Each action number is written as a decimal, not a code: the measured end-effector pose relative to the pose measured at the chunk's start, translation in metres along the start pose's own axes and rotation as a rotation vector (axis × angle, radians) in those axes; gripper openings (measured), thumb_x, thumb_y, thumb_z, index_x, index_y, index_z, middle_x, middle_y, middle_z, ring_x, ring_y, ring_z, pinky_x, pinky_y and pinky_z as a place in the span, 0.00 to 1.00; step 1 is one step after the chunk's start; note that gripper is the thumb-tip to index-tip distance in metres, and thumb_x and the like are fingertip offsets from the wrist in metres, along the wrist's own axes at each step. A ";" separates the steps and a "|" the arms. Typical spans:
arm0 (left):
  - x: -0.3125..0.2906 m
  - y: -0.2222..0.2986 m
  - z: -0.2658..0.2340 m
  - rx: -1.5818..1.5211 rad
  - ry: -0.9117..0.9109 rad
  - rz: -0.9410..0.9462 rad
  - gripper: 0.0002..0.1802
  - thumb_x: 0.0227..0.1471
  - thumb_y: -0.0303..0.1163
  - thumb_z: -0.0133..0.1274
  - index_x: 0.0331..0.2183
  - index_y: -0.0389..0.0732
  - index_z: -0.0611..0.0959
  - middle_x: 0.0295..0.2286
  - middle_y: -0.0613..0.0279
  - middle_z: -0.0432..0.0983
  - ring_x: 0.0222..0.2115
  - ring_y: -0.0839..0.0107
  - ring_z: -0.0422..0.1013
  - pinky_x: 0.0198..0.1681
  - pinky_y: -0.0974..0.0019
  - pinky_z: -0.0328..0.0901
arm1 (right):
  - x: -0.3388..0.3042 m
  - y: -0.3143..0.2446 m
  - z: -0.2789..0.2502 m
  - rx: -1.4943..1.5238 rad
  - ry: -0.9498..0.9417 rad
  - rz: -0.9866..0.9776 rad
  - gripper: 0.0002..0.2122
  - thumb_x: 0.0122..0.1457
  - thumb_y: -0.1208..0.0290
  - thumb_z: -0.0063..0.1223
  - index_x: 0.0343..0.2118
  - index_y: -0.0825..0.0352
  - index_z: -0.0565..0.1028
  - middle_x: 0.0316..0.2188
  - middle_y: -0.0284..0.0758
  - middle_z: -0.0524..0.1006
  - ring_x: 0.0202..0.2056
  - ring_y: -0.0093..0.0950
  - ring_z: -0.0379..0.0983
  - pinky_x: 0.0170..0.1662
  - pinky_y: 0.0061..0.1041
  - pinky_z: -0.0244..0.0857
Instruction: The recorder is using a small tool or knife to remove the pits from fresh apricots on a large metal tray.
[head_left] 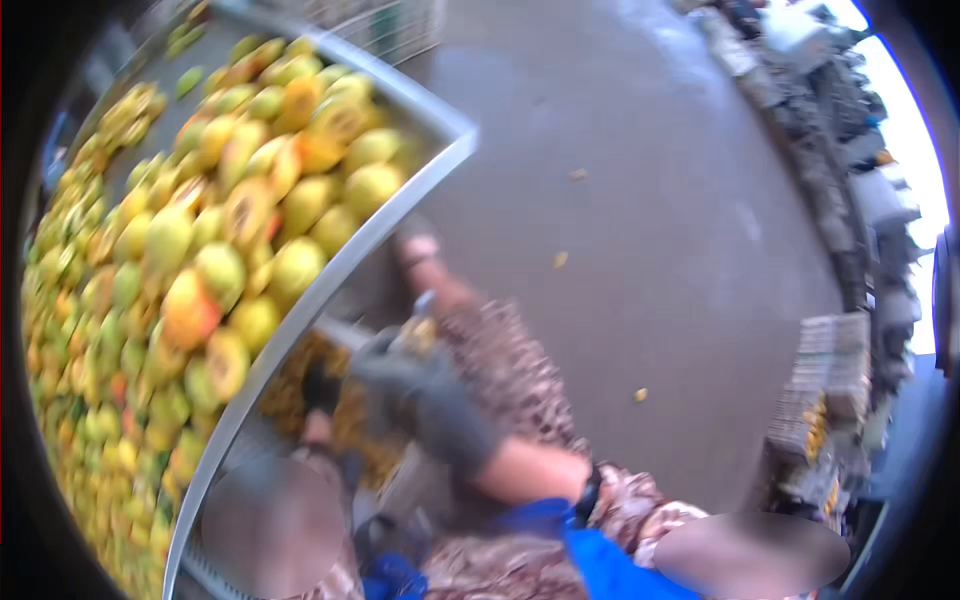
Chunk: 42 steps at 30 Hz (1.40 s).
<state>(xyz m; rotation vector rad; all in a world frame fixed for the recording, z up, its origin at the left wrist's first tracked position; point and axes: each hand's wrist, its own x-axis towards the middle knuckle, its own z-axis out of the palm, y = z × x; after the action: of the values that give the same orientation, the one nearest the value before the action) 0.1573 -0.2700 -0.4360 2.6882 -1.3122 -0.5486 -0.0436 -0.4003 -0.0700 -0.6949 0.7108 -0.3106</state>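
My right hand (408, 382), in a grey glove, reaches forward between my legs, beside the metal edge of a large tray (400, 207). Its fingers look bent round a small yellowish thing (422, 332) with a pale bluish tip; blur hides what it is. My left hand (392, 540), in a dark glove with a blue sleeve, is low near the lower edge, its fingers smeared by motion. Many yellow-green fruits (298, 266) fill the tray to my left. Some are split, showing orange flesh, such as one fruit half (248, 208). Under the tray edge lies a yellowish-brown heap (375, 445).
The grey floor (640, 240) stretches ahead and right, with a few yellow scraps (640, 395) on it. Stacked pale crates (830, 365) stand at right, below a long row of piled goods (840, 130). Another crate (390, 28) is beyond the tray. My feet, including the right foot (420, 250), flank the heap.
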 end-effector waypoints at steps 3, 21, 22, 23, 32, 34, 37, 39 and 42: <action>0.030 0.030 0.031 0.037 -0.045 -0.023 0.17 0.55 0.38 0.51 0.43 0.39 0.82 0.39 0.47 0.79 0.39 0.52 0.75 0.44 0.55 0.70 | 0.003 -0.006 0.006 0.050 -0.080 0.128 0.05 0.58 0.70 0.55 0.35 0.63 0.75 0.21 0.27 0.72 0.19 0.16 0.68 0.20 0.16 0.60; -0.136 0.111 -0.203 -0.475 0.270 0.542 0.13 0.53 0.29 0.53 0.41 0.37 0.81 0.42 0.49 0.77 0.43 0.55 0.74 0.50 0.60 0.67 | -0.001 0.014 -0.016 -0.054 -0.206 -0.070 0.11 0.55 0.65 0.59 0.37 0.66 0.75 0.29 0.36 0.77 0.30 0.26 0.75 0.29 0.26 0.70; -0.145 0.119 -0.219 -1.132 -0.054 0.282 0.14 0.54 0.30 0.53 0.43 0.37 0.79 0.41 0.53 0.77 0.41 0.59 0.75 0.47 0.61 0.69 | -0.007 0.010 -0.017 -0.019 -0.195 0.028 0.10 0.54 0.66 0.61 0.33 0.65 0.75 0.23 0.34 0.75 0.21 0.24 0.72 0.20 0.22 0.65; -0.153 0.127 -0.235 -1.954 -0.191 -0.201 0.15 0.55 0.31 0.52 0.44 0.37 0.78 0.40 0.57 0.78 0.39 0.64 0.76 0.44 0.62 0.72 | -0.009 0.006 -0.015 -0.055 -0.224 -0.084 0.07 0.54 0.70 0.60 0.30 0.67 0.74 0.21 0.34 0.75 0.17 0.23 0.71 0.18 0.21 0.64; -0.215 0.180 -0.321 -2.066 0.121 0.095 0.26 0.65 0.43 0.40 0.54 0.32 0.70 0.49 0.47 0.72 0.49 0.55 0.71 0.54 0.55 0.66 | -0.024 0.060 -0.009 -0.726 -0.506 -0.531 0.07 0.48 0.72 0.58 0.27 0.70 0.77 0.22 0.45 0.77 0.23 0.40 0.75 0.29 0.35 0.67; -0.220 0.182 -0.322 -2.012 0.177 0.104 0.29 0.66 0.47 0.38 0.55 0.32 0.69 0.49 0.49 0.72 0.50 0.57 0.70 0.54 0.56 0.66 | -0.020 0.069 -0.012 -0.821 -0.485 -0.518 0.08 0.47 0.70 0.59 0.27 0.70 0.77 0.24 0.49 0.77 0.27 0.45 0.76 0.30 0.37 0.68; -0.219 0.181 -0.322 -1.834 0.292 0.053 0.28 0.66 0.47 0.39 0.55 0.33 0.69 0.48 0.50 0.72 0.49 0.60 0.71 0.53 0.59 0.67 | -0.019 0.067 -0.006 -0.825 -0.520 -0.506 0.07 0.47 0.72 0.59 0.26 0.70 0.77 0.23 0.48 0.77 0.28 0.47 0.76 0.31 0.37 0.68; -0.219 0.180 -0.323 -1.846 0.326 0.052 0.27 0.66 0.47 0.39 0.54 0.33 0.70 0.47 0.51 0.73 0.47 0.61 0.72 0.52 0.61 0.67 | -0.024 0.062 -0.001 -0.708 -0.478 -0.500 0.06 0.48 0.73 0.58 0.27 0.70 0.77 0.23 0.47 0.77 0.28 0.46 0.76 0.31 0.37 0.69; -0.223 0.179 -0.318 -1.832 0.347 -0.006 0.26 0.65 0.45 0.40 0.52 0.34 0.72 0.45 0.54 0.74 0.45 0.65 0.72 0.51 0.64 0.67 | -0.031 0.054 0.002 -0.564 -0.341 -0.631 0.05 0.50 0.74 0.58 0.30 0.68 0.77 0.25 0.46 0.78 0.29 0.44 0.77 0.31 0.36 0.69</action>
<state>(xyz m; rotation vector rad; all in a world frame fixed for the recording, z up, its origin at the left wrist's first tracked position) 0.0141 -0.2289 -0.0350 1.1074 -0.2256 -0.6791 -0.0626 -0.3449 -0.0900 -1.4755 0.2260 -0.5583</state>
